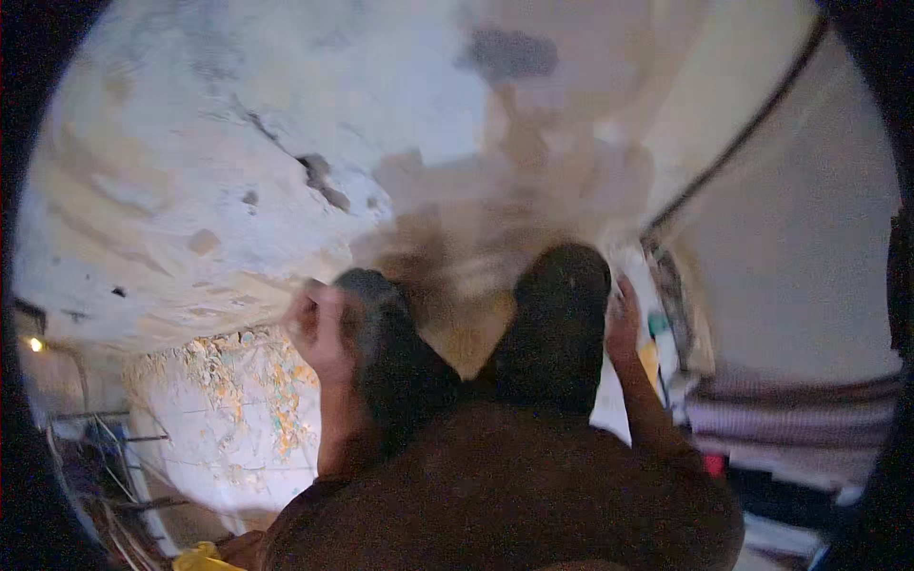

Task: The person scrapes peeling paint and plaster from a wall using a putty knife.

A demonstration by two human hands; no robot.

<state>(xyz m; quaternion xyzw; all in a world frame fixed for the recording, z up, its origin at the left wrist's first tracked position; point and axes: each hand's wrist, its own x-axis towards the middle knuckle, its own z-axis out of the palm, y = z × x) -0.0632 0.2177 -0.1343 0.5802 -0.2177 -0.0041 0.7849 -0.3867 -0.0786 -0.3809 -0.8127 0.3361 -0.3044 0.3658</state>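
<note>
Beside my left knee is my left hand (324, 328), raised and smeared by motion; its fingers look bent, but I cannot make out whether anything is in them. Along the outer side of my right knee hangs my right hand (624, 316), seen almost edge-on. Its fingers look stretched forward, with nothing visible in them. Both my knees (564, 300) are bent in dark trousers. In front of them a shadow falls across a pale, stained surface (400, 76) with dark cracked patches.
A whitish sheet with orange and green patterning (243, 409) spreads at lower left, near a thin-barred frame (119, 443). Something yellow (202, 557) shows at the bottom edge. Striped purplish cloth (781, 419) lies at right. A dark line (743, 133) runs along the upper right.
</note>
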